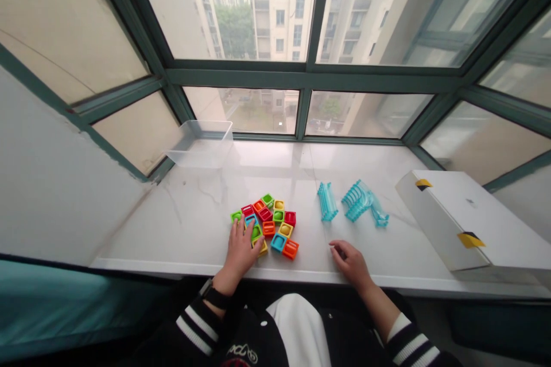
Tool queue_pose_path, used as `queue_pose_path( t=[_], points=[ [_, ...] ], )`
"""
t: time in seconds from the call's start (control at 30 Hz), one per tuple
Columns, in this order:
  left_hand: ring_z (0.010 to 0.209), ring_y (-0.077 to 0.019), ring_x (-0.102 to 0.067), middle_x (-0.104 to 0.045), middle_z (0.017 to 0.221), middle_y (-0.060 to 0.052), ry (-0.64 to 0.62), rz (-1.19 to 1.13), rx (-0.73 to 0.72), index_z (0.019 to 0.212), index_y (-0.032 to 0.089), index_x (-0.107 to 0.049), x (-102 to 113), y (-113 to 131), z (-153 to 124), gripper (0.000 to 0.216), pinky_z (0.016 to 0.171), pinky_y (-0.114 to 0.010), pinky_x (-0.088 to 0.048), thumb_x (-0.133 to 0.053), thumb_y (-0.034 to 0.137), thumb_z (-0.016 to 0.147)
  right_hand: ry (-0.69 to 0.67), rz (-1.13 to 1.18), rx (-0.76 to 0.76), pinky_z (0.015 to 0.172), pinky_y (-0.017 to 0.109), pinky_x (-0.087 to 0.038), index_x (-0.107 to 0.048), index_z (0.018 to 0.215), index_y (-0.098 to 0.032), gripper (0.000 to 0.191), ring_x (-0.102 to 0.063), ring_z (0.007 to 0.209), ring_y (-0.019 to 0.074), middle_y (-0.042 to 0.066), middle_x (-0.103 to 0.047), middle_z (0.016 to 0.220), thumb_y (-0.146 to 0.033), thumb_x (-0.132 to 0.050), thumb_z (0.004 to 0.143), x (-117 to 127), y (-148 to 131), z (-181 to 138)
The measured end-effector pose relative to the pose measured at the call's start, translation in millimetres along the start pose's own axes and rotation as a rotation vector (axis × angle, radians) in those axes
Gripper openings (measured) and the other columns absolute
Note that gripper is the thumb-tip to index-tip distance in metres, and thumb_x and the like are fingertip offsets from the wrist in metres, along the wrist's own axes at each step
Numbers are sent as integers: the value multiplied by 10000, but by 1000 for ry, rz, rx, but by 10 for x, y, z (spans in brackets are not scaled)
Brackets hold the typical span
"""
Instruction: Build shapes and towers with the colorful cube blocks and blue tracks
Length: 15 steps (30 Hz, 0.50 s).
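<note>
Several small square plastic blocks in red, orange, yellow, green and blue lie in a loose cluster on the white sill; among them are an orange block [290, 249] and a blue block [278, 241]. My left hand [242, 243] rests over the cluster's left side, fingers spread on the blocks and partly hiding a green block [256, 233] and a yellow block [260, 246]. To the right, near the sill's front edge, my right hand [349, 261] lies with fingers loosely curled and apart, holding nothing. Beyond it are translucent blue ridged plastic pieces [328, 202].
A clear plastic bin [202, 152] stands at the back left by the window. At the right is a large white box [482, 218] with yellow and black corner tabs. Green window frames [241, 77] border the sill [198, 246] behind and at both sides.
</note>
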<state>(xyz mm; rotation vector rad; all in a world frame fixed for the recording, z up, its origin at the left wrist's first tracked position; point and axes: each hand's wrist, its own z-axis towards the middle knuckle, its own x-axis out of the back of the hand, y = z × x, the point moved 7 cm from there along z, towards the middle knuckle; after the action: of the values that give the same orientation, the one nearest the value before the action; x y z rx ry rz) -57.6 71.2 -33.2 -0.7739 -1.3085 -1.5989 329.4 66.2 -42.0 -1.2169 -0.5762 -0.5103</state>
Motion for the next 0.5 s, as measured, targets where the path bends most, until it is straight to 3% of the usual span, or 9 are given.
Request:
queue_pose_path(
  t=[0.1,0.17,0.3,0.4,0.5],
  points=[
    [1588,-427,-260,-361,1688,-182,19,-34,-29,1492,177,-555,-34,49,-32,599,1258,-628,-319,-616,446,960,-69,72,69,756,352,-593,-698,1183,-238,256,-713,858,237,78,-741,999,-365,-598,985,-179,-236,-13],
    [1584,-411,-279,-368,1683,-179,12,-61,-58,1500,180,-537,-8,80,-68,601,1253,-611,-340,-606,450,969,-121,76,124,846,387,-592,-665,1263,-238,341,-708,949,255,91,-731,1081,-364,-670,946,-316,-398,-12],
    [1530,-358,-388,-437,1632,-178,95,-78,-113,1500,197,-503,320,-39,-214,548,1246,-579,-352,-539,443,1012,-180,40,173,960,468,-555,-639,1304,-244,398,-689,1034,289,101,-721,1117,-358,-705,929,-473,-535,2],
    [1374,-320,-540,-600,1433,-172,273,-41,-49,1435,187,-531,792,-469,-449,479,1191,-529,-417,-505,416,1015,-168,75,151,930,440,-565,-629,1303,-244,339,-691,992,265,99,-714,1116,-328,-632,975,-467,-496,10],
    [1216,-364,-622,-680,1232,-191,467,101,184,1271,147,-610,1305,-1151,-860,471,1100,-563,-468,-488,482,964,-156,76,146,909,431,-571,-635,1289,-243,329,-692,948,253,91,-716,1102,-308,-628,966,-453,-467,12]
  ],
)
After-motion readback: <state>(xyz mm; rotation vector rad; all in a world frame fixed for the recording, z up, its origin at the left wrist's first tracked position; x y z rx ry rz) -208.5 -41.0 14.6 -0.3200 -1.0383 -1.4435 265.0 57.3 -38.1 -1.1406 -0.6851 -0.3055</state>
